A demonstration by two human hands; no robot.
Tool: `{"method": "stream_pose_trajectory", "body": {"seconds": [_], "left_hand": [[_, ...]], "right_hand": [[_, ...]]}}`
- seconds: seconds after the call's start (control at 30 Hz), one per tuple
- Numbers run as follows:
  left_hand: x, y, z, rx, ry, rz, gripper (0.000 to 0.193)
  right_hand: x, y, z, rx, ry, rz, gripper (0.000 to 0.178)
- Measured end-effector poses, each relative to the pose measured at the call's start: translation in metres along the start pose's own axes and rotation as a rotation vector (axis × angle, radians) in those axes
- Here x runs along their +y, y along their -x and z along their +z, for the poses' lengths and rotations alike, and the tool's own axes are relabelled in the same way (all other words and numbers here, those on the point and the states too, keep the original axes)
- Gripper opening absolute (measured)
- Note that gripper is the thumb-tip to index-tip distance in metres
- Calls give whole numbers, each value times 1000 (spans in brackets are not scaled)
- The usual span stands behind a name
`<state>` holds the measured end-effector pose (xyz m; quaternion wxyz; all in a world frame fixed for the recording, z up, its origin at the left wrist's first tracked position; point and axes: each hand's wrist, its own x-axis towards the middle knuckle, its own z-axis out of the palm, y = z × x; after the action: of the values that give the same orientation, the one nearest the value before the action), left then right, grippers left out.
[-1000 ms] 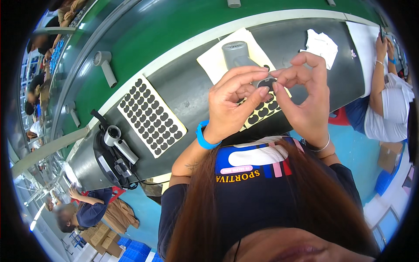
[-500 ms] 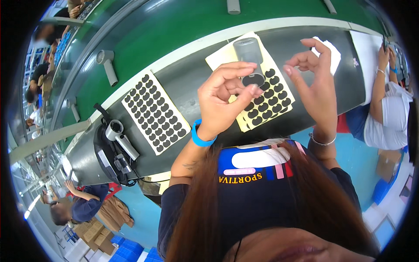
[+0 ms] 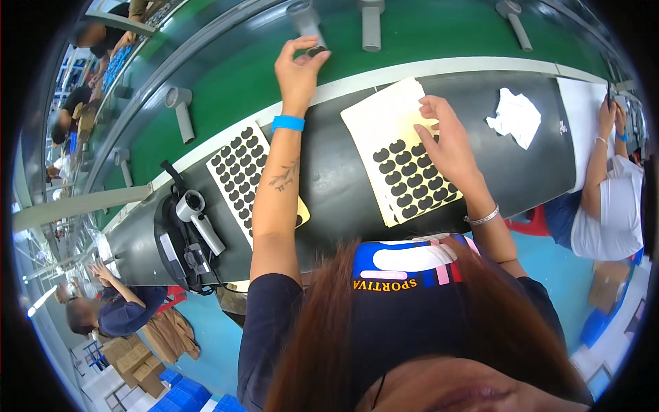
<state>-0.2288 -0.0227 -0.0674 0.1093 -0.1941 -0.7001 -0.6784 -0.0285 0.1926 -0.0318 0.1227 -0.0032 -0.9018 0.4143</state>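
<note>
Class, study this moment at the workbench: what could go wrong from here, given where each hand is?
1. The left hand grips the grey part at full reach over the green belt; it might slip or land askew.
2. The right hand rests on the sticker sheet near its overhanging front edge; a nudge could slide it off the bench.

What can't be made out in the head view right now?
- Grey dryer-shaped unit on the green belt: top cut off by the picture's rim; the left hand covers its lower end.
- Sticker sheet: the right hand hides part of it.
- Left sticker sheet: forearm covers its right edge.
</note>
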Motion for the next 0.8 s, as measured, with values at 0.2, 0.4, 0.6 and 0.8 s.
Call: {"method": "stream_pose_trajectory", "body": {"seconds": [0.2,0.4,0.6,0.8], "left_hand": [[-1,12,-2,-48,-48,-203,28],[-4,9,-9,-62,-511,57,36],[-9,4,-25,-107,-835,291,35],[5,3,-44,-240,-696,127,35]], "right_hand": [[6,4,-7,-131,-97,44,21],[-4,11,22,-119,125,-48,13],[-9,13,23,-142,93,13,11],[-2,11,22,-155,39,3,7]]}}
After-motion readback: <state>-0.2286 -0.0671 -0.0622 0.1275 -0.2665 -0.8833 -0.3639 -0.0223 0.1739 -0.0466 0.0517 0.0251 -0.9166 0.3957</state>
